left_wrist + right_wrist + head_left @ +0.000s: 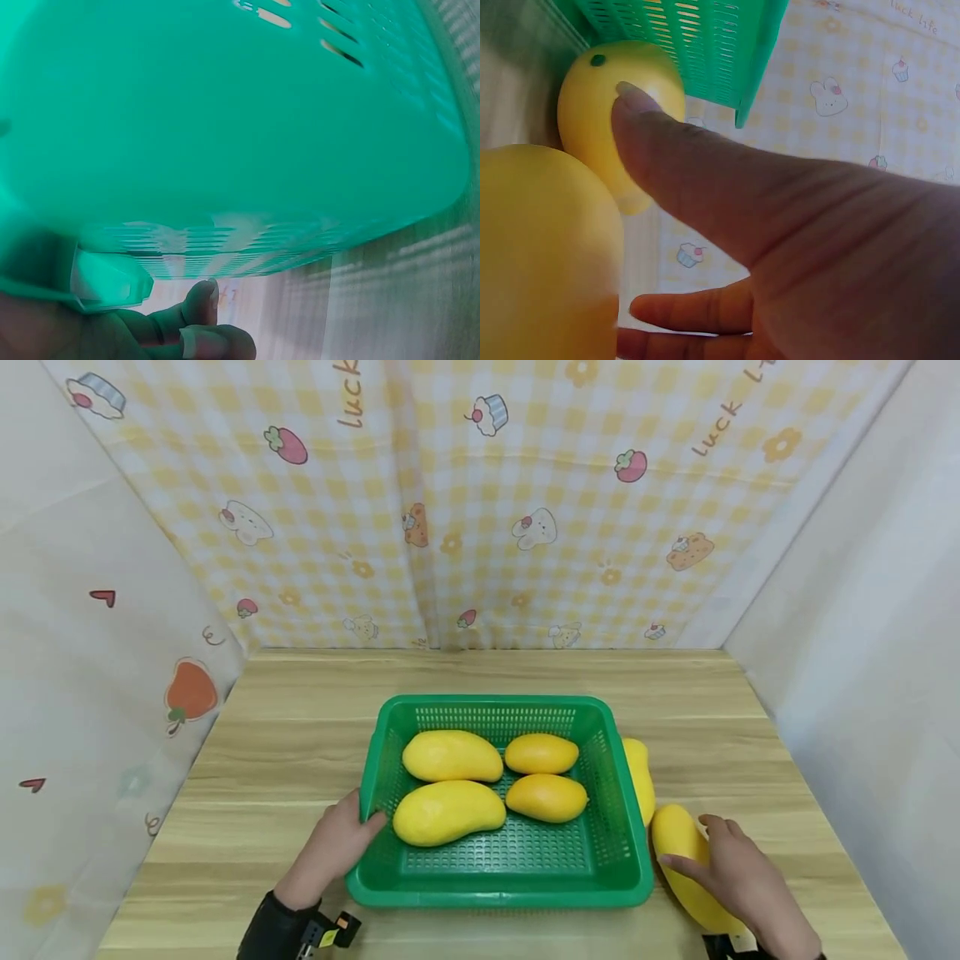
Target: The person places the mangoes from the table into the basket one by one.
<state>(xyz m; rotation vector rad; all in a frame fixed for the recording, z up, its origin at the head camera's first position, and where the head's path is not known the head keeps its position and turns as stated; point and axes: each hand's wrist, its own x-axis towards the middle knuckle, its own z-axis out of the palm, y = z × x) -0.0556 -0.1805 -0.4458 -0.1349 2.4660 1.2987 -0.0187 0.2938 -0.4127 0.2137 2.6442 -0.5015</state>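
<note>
Left grip (337, 839) pinches the rim of the green basket (495, 899) at centre frame, thumb inside, probably to steady it. Right grip (750, 877), lower right, is spread over a yellow mango (678, 835), thumb and fingers apart, likely to span its width; we can't tell how firmly it touches. Counts: one basket; inside, two large mangoes (452, 756) left and two smaller mangoes (542, 753) right, seemingly paired by size; outside, two more on the table (300, 693), including one partly hidden mango (640, 777) just beside the basket. We count six.
</note>
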